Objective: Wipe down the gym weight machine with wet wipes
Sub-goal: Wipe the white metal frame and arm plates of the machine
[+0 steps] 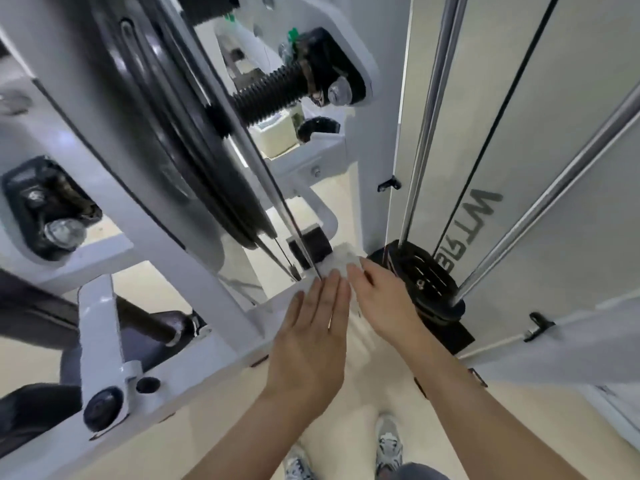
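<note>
Head view, looking steeply down along the weight machine [194, 268]: white-painted frame, a large black pulley wheel [166, 133] at upper left, and a black threaded rod [273, 95] behind it. The wet wipe [341, 261] is a white crumpled pad low on the frame, beside the thin cable running down from the wheel and just left of the black weight stack [429, 285]. The left hand [311, 334] lies released and flat, fingers straight and together, with the fingertips at the wipe's lower edge. The right hand [384, 299] reaches in from the right with extended fingers resting on the wipe; its thumb is hidden, so any grip from beneath cannot be told. Chrome guide rods [426, 133] rise from the stack in front of a pale shroud panel [571, 168] carrying mirrored grey lettering. The floor [207, 445] is smooth and cream-coloured. Grey-and-white shoes [389, 445] show at the bottom edge.
</note>
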Tool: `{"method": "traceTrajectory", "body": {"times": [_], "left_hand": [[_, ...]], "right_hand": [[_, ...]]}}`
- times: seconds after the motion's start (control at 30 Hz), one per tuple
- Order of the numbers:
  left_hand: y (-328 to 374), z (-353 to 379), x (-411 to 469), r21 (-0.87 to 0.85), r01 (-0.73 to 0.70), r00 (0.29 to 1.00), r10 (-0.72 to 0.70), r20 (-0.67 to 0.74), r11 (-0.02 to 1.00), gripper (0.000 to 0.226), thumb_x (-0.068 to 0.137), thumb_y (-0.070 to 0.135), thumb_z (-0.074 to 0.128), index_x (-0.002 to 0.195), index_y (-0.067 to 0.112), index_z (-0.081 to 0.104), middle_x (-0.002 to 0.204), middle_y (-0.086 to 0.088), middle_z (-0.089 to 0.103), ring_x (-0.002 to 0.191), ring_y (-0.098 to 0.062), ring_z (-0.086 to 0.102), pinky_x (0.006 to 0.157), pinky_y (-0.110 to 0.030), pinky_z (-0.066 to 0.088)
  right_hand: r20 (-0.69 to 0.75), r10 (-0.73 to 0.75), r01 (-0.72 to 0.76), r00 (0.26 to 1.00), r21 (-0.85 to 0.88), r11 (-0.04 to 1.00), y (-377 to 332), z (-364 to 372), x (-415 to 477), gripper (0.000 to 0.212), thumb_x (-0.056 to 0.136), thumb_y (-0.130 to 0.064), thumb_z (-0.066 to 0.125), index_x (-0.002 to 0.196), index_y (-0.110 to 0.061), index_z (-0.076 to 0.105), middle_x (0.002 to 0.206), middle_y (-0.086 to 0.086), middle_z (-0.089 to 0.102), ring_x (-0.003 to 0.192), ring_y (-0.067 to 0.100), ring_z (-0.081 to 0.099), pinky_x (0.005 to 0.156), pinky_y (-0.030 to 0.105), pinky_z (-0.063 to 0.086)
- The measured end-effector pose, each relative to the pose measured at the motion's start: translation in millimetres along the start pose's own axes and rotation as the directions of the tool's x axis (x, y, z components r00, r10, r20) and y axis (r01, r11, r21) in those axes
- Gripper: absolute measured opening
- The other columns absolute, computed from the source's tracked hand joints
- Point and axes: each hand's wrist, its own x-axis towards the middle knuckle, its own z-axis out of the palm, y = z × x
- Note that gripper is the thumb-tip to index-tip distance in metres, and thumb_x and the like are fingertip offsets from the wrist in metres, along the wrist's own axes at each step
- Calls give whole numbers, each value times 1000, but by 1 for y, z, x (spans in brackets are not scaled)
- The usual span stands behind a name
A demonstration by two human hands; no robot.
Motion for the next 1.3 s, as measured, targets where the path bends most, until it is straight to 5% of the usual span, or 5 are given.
{"method": "traceTrajectory", "body": {"times": [0.23, 0.47, 0.7, 0.93, 1.3], "left_hand": [[-13, -7, -39, 38, 171, 984, -173, 46, 984, 64, 79, 5, 28, 142, -8, 35, 146, -26, 41, 133, -37, 45, 111, -46, 29], [33, -4, 23, -36, 100, 995, -99, 15, 994, 67, 77, 12, 25, 139, -2, 46, 144, -19, 47, 132, -30, 48, 106, -45, 42], [1, -14, -30, -86, 159, 984, -151, 91, 984, 68, 76, 5, 29, 141, 0, 46, 147, -15, 45, 134, -28, 47, 104, -44, 45], [7, -57, -53, -512, 260, 944, -326, -43, 819, 58, 82, 16, 52, 137, 31, 48, 139, 12, 53, 122, -7, 51, 94, -12, 37], [-8, -133, -90, -665, 91, 821, -434, -371, 741, 46, 89, 18, 43, 133, 30, 52, 135, 19, 50, 125, -2, 48, 99, -33, 48]], "right_hand": [[-94, -355, 323, 930, -247, 913, 15, 4, -43, 50, 102, -34, 30, 148, -17, 39, 140, 9, 55, 115, 27, 62, 86, 37, 54], [241, 62, -135, 969, 303, 943, 9, -19, 6, 36, 103, -41, 39, 116, -24, 67, 106, -11, 68, 106, 10, 62, 99, 29, 44], [-88, -332, 338, 939, 75, 938, 8, -10, -23, 33, 98, -18, 54, 129, -22, 63, 133, -9, 55, 116, -11, 51, 100, 21, 44], [-70, -69, 98, 995, 624, 775, -59, -39, -51, 47, 100, -14, 48, 55, -22, 60, 54, -7, 43, 56, 9, 40, 62, 22, 38], [-95, -452, 455, 887, 350, 819, -126, -28, -93, 37, 104, -29, 40, 140, -28, 48, 86, -45, 53, 79, -22, 51, 73, 0, 37]]}}
